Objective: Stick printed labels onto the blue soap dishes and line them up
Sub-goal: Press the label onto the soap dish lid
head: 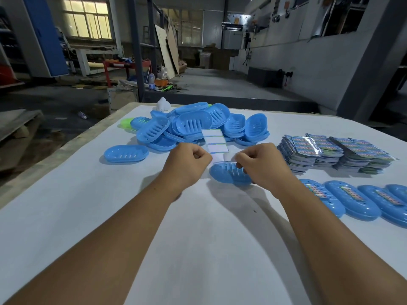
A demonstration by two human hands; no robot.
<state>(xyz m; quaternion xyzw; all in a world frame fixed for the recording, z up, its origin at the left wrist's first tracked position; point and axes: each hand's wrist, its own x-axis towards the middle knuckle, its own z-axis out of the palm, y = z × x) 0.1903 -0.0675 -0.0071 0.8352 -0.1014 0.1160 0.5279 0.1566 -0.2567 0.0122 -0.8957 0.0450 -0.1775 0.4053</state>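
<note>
Worktop (66,216) carries everything. Heap of soap dishes (198,126) at far centre; one lone dish (126,153) lies left of and nearer than the heap. Label stacks (334,154) sit right of the heap. Row of labelled dishes (361,202) runs along the right edge, nearer than the stacks. Single dish (229,173) lies centre, nearer than the heap, between left hand (187,166) and right hand (262,166); label sheet (215,143) just behind it.

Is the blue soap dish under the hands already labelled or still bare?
Bare where visible: the soap dish shows only blue slots. The right hand covers part. Labelled dishes show colourful stickers.
</note>
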